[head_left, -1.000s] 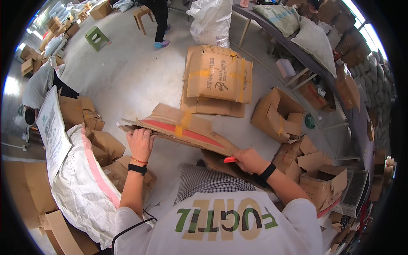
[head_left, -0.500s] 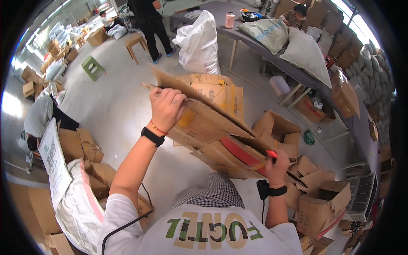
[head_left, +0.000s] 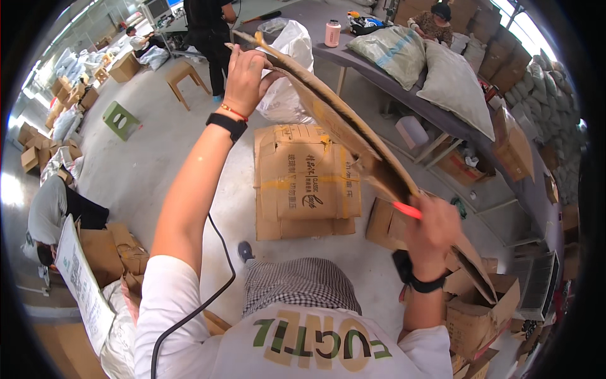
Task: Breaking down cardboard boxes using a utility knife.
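Note:
Both my hands hold up a flattened cardboard box, tilted so that mostly its long edge shows. My left hand is closed around its far left end. Lower down on the right, my right hand is closed at the near part of the same box. A slim red object sticks out from the right fingers; its kind is not clear. Below the raised box, a flattened brown carton with yellow tape lies on the floor, seemingly on another sheet of cardboard.
Open cartons crowd my right side. A long grey-covered table with stuffed sacks runs along the right. A white sack stands ahead. At left are a green stool, a wooden stool and a bending person.
The held box has risen and turned more edge-on, uncovering the flattened carton on the floor. My left hand has moved up and my right hand slightly right.

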`<action>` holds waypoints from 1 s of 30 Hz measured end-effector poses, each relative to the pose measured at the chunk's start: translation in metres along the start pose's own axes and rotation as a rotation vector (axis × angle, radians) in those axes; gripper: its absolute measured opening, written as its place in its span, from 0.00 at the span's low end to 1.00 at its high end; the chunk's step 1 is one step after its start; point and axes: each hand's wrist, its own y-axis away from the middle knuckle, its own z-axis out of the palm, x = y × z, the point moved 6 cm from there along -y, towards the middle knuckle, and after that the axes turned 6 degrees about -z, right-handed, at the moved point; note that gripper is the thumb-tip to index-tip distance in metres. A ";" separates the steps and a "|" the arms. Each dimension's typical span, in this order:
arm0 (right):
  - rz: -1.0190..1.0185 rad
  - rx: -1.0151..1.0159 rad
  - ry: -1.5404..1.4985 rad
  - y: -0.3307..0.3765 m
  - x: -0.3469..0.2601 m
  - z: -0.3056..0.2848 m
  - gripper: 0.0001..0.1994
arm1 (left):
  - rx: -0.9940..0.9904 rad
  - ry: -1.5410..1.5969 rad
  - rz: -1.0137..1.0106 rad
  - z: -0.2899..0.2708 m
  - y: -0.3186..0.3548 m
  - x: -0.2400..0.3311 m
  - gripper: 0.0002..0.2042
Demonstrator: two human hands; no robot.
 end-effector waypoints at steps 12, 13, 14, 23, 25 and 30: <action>0.117 -1.011 -0.771 0.088 -0.354 0.472 0.04 | -1.419 0.252 -0.971 0.023 0.504 -0.254 0.15; 0.124 -1.025 -0.790 0.081 -0.380 0.475 0.04 | -1.473 0.214 -0.829 -0.036 0.586 -0.261 0.15; 0.099 -1.036 -0.859 0.079 -0.397 0.475 0.05 | -1.807 0.104 -0.901 -0.084 0.647 -0.249 0.16; 0.890 -1.217 -0.335 0.135 -0.260 0.451 0.14 | -1.968 0.446 -0.362 -0.295 0.764 -0.344 0.16; 1.128 -1.012 -0.191 0.172 -0.214 0.402 0.14 | -2.170 0.409 -0.319 -0.176 0.756 -0.294 0.15; 1.435 -1.163 0.115 0.268 -0.191 0.286 0.14 | -1.005 0.426 -1.523 -0.051 0.604 -0.396 0.07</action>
